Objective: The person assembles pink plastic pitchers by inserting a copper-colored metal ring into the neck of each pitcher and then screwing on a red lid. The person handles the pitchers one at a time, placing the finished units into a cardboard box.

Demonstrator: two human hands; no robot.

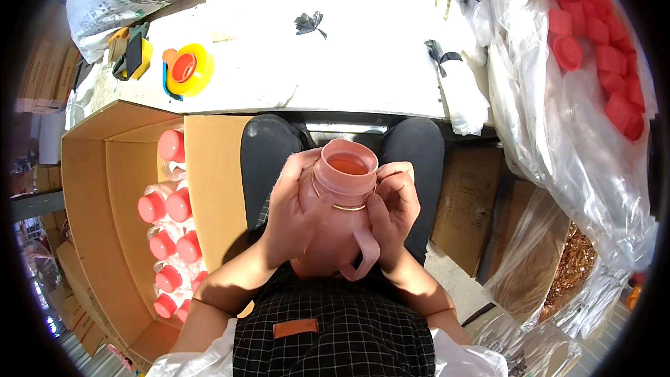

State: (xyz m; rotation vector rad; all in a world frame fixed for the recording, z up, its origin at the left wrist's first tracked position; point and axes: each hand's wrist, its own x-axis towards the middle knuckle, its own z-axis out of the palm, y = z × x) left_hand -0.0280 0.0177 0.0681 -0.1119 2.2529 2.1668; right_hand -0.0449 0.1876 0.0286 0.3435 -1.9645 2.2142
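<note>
A pink plastic jug (335, 237) stands upright in my lap, its wide mouth open and its side handle turned toward me. My left hand (289, 199) is wrapped round the jug's left side, just below the neck. Around the neck runs a thin pale cord (347, 207). My right hand (396, 204) is closed in a pinch at the right of the neck, where the cord passes. Its fingertips partly hide the cord's end there. No lid is on the jug, and the inside looks orange-red in the sunlight.
Left of my knees, an open cardboard box (105, 216) holds several clear bottles with pink caps (179, 204). A white table (265, 70) ahead bears a yellow round lid (200, 70) and bundled plastic bags (460, 94). On the right hangs a clear bag of red caps (567, 52).
</note>
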